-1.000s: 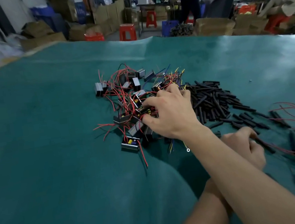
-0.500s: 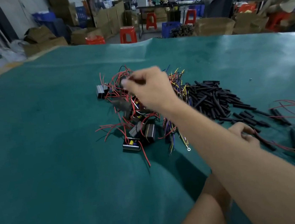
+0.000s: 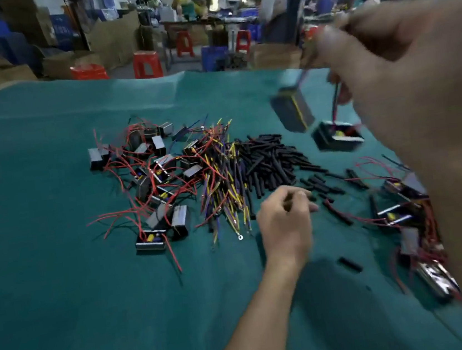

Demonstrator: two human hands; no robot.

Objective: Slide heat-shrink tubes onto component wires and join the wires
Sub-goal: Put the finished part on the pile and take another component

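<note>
My right hand (image 3: 405, 89) is raised at the upper right, blurred. It pinches red wires from which two black box components (image 3: 335, 135) dangle above the table. My left hand (image 3: 285, 220) rests low on the green mat (image 3: 62, 282), fingers curled at the edge of the black heat-shrink tube pile (image 3: 268, 158). It seems to pinch one tube (image 3: 291, 201). A heap of components with red wires (image 3: 151, 178) lies to the left. A bundle of yellow and purple wires (image 3: 222, 187) lies between heap and tubes.
More components with red wires (image 3: 403, 212) lie at the right edge of the mat. A single loose tube (image 3: 351, 264) lies near my left forearm. Beyond the table are cardboard boxes, red stools (image 3: 146, 64) and people at other benches.
My right hand has lifted from the component heap and swung up to the right, carrying two components by their wires. My left hand stayed by the tubes.
</note>
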